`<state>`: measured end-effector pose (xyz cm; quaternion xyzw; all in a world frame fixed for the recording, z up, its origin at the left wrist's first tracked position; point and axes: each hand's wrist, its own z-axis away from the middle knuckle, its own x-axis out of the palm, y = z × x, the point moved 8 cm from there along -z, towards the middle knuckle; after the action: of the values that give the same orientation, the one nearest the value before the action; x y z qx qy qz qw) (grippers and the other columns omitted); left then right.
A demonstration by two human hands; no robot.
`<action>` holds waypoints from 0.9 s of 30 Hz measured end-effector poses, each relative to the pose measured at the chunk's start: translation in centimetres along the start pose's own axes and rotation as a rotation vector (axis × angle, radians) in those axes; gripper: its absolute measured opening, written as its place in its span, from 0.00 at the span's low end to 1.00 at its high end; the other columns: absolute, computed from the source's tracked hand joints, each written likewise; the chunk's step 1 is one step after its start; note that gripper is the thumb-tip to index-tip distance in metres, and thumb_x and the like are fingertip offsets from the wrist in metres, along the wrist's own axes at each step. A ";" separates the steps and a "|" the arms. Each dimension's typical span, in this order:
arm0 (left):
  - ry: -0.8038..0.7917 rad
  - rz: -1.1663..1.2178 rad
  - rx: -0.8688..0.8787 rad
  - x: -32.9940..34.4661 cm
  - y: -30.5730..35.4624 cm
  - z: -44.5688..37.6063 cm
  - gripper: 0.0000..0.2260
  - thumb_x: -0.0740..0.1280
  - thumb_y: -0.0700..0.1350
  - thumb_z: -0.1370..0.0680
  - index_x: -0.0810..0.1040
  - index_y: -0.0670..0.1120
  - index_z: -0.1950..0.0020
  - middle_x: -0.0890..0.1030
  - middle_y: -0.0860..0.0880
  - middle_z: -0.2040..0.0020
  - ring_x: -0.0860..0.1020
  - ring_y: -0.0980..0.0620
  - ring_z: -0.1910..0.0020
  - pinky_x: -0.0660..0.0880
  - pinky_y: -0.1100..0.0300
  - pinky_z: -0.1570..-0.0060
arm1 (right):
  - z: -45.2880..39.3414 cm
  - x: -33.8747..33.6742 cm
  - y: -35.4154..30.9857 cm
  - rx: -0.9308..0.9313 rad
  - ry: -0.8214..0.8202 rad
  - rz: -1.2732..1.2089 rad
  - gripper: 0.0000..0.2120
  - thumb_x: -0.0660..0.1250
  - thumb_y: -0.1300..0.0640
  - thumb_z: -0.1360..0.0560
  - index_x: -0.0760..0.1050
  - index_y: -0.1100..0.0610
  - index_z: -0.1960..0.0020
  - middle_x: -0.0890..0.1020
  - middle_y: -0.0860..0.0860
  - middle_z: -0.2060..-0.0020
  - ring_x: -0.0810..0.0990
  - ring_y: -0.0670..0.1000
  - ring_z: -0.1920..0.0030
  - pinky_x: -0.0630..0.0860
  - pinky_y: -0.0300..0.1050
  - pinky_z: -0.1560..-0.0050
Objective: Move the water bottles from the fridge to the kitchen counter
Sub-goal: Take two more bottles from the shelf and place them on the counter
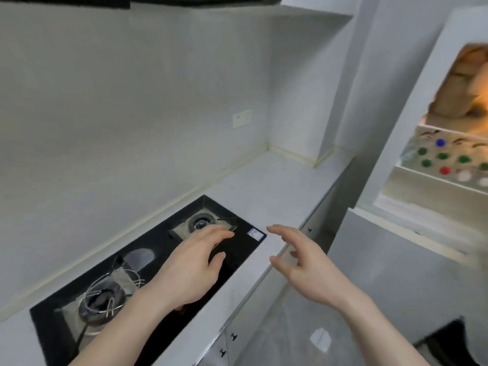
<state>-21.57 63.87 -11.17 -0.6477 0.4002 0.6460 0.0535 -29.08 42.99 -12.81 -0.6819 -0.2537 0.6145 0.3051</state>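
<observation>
Left hand (192,270) open, fingers loose, hovering over hob (148,281), holding nothing. Right hand (303,268) open too, fingers spread, above counter (269,186) edge. At two o'clock, open fridge (433,165); bottles (446,159) on its shelf, coloured caps showing, blurred.

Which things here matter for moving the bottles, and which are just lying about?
For the job:
bottles, only coloured caps showing
open fridge
kitchen counter
left hand, open
right hand, open

Just lying about:
black gas hob
wall socket
cupboard handles
</observation>
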 end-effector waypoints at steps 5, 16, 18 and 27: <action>-0.053 0.057 0.140 1.8 2.1 -6.3 0.20 0.64 0.47 0.17 0.72 0.59 0.26 0.68 0.65 0.25 0.66 0.63 0.26 0.61 0.66 0.27 | -0.5 -4.9 2.9 0.080 0.132 0.047 0.26 0.69 0.50 0.20 0.67 0.38 0.25 0.68 0.32 0.27 0.67 0.35 0.27 0.67 0.46 0.24; -0.205 0.125 0.436 5.8 8.3 -17.0 0.19 0.63 0.47 0.16 0.69 0.61 0.25 0.64 0.68 0.26 0.62 0.65 0.26 0.61 0.71 0.33 | 0.5 -14.1 7.4 0.296 0.409 0.097 0.26 0.69 0.50 0.19 0.66 0.38 0.24 0.67 0.34 0.25 0.66 0.36 0.27 0.65 0.43 0.23; -0.248 0.139 0.485 7.1 10.2 -18.0 0.19 0.62 0.48 0.16 0.69 0.61 0.25 0.64 0.68 0.26 0.62 0.66 0.26 0.58 0.70 0.32 | 1.5 -15.4 8.5 0.338 0.447 0.097 0.26 0.69 0.51 0.19 0.67 0.38 0.24 0.67 0.32 0.27 0.66 0.34 0.28 0.65 0.41 0.24; -0.287 0.162 0.649 11.4 19.7 -24.9 0.19 0.64 0.48 0.17 0.70 0.62 0.27 0.65 0.67 0.26 0.64 0.65 0.27 0.57 0.73 0.32 | 4.7 -23.3 13.5 0.404 0.621 0.131 0.26 0.69 0.50 0.20 0.68 0.36 0.25 0.67 0.30 0.28 0.69 0.35 0.30 0.71 0.40 0.31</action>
<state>-15.12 30.84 -8.37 -0.4658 0.6229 0.5719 0.2605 -36.82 17.39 -6.97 -0.7766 0.0216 0.4341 0.4560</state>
